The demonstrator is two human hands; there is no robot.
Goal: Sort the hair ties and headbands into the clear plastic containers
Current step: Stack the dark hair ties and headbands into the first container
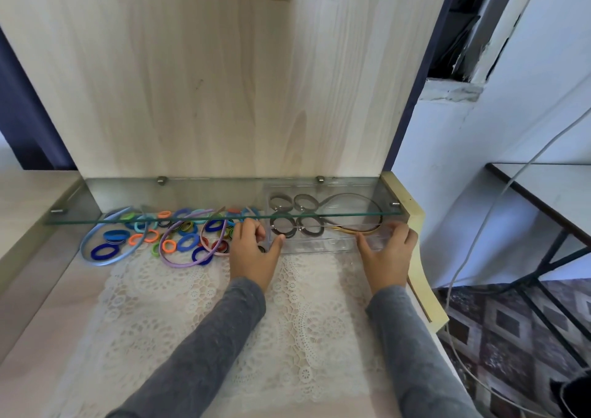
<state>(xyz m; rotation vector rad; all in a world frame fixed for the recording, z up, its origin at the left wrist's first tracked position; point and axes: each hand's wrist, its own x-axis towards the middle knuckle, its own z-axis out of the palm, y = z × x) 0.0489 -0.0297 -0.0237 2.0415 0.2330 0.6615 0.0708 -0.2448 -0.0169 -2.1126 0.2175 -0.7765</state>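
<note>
The container (319, 247) was gripped at both ends under the glass shelf (192, 194), the left hand (252, 254) and right hand (388, 258) having fingers curled round its walls. Grey ties (283, 225) and a headband (367, 199) lay inside; coloured ties (188, 242) were heaped on the surface (48, 353) to its left.

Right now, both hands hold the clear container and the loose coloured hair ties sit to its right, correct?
No. The head view shows the coloured hair ties left of the clear container, not right. The left hand and right hand do hold it.
</note>
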